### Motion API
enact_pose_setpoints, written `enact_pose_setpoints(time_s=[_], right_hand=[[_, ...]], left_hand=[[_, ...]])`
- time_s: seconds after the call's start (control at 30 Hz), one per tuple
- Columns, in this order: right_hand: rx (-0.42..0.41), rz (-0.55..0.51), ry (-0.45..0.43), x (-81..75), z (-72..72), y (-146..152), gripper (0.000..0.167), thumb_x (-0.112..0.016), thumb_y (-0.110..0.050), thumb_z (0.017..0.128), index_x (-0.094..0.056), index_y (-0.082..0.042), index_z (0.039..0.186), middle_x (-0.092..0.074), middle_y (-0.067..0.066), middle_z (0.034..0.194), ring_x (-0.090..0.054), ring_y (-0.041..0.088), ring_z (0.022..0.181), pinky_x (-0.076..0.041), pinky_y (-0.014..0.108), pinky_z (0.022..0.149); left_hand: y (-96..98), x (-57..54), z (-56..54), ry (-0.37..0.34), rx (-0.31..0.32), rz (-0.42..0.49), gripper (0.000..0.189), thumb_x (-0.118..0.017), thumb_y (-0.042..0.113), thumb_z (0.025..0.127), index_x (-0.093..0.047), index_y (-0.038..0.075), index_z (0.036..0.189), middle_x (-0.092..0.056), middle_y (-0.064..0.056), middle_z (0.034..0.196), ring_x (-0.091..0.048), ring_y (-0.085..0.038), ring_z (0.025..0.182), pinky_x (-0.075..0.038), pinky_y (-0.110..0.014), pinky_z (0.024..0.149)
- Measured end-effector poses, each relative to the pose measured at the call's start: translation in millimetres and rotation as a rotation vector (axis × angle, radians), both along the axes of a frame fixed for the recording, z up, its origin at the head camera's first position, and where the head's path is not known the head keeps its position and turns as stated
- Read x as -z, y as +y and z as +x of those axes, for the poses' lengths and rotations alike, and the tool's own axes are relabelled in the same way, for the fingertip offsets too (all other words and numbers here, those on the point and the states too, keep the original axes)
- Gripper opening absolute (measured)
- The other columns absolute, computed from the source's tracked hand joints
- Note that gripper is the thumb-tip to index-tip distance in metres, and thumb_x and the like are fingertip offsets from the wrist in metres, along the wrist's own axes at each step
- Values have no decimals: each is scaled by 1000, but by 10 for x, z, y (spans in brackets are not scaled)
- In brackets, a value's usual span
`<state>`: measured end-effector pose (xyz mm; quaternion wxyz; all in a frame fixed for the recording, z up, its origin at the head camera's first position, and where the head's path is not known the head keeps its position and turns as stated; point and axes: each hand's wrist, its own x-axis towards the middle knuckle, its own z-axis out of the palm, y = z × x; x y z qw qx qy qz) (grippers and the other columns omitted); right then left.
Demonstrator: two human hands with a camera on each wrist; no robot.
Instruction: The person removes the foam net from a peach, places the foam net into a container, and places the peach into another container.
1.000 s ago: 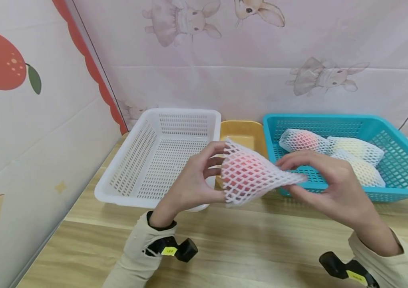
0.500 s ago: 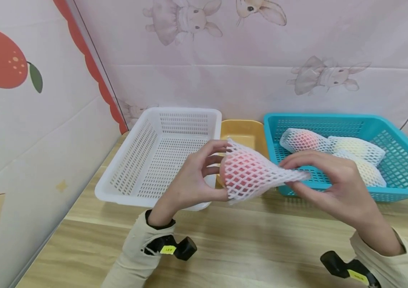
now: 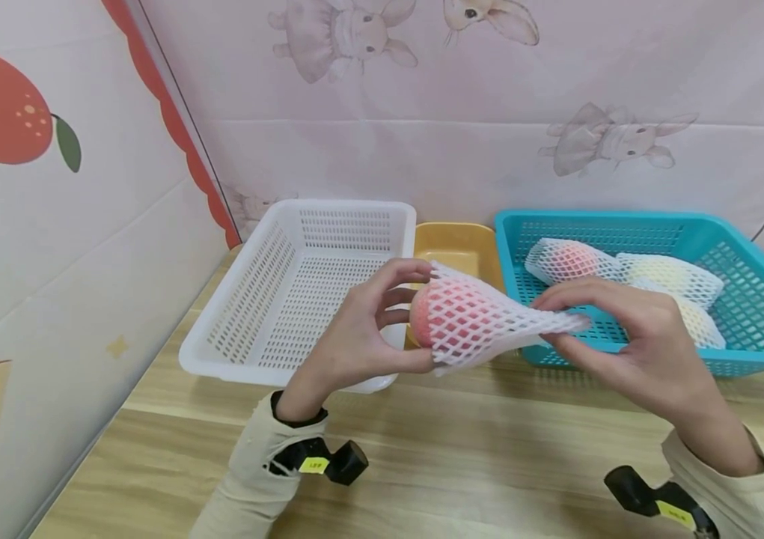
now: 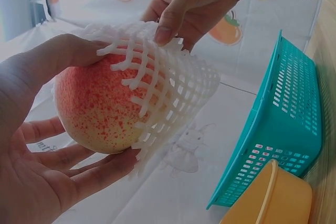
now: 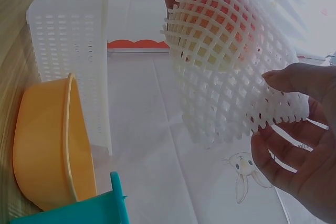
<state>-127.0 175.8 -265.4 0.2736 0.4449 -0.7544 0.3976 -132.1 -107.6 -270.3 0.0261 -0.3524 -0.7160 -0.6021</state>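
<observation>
A red and yellow speckled peach [image 4: 97, 106] sits partly inside a white foam fruit net [image 3: 483, 322], held up over the table. In the head view my left hand [image 3: 355, 329] grips the peach at the net's wide mouth, with thumb and fingers on opposite sides. The bare end of the peach shows toward the left palm in the left wrist view. My right hand [image 3: 644, 348] pinches the narrow, flattened tail of the net [image 5: 226, 82] between thumb and fingers. The rest of the peach shows through the mesh.
At the left stands a white slotted basket [image 3: 220, 359]. A yellow tub [image 3: 459, 233] is behind the hands, beside a teal basket [image 3: 624, 218] with several netted fruits [image 3: 674, 277]. A printed cloth wall [image 3: 449, 165] rises behind them.
The net has slid rightward off the peach with the right hand, so the peach's left end now shows bare. The left hand keeps its hold, nearly in place.
</observation>
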Motion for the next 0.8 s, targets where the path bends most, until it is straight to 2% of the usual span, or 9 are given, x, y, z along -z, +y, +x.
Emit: enact_pose_setpoints(time_s=[0.43,0.8], right_hand=[[33,18,-2,1,-14,40,42,-63,-38,90,-69,3,96,-70,5,95,-63,7,99,-46,16,89],[74,30,-4,1,-14,60,43,-62,-41,90,-70,0,96,-70,4,93,-63,4,96,-45,14,87]], left_hand=[[2,0,-9,7,-7,12,71,-81,-8,64,-47,-1,127,-54,-16,125,-61,-26,104,-53,-36,88],[-21,-3,4,13,-22,8,71,-83,-6,64,-48,0,126,-55,-15,125,-61,-25,105,-53,-35,89]])
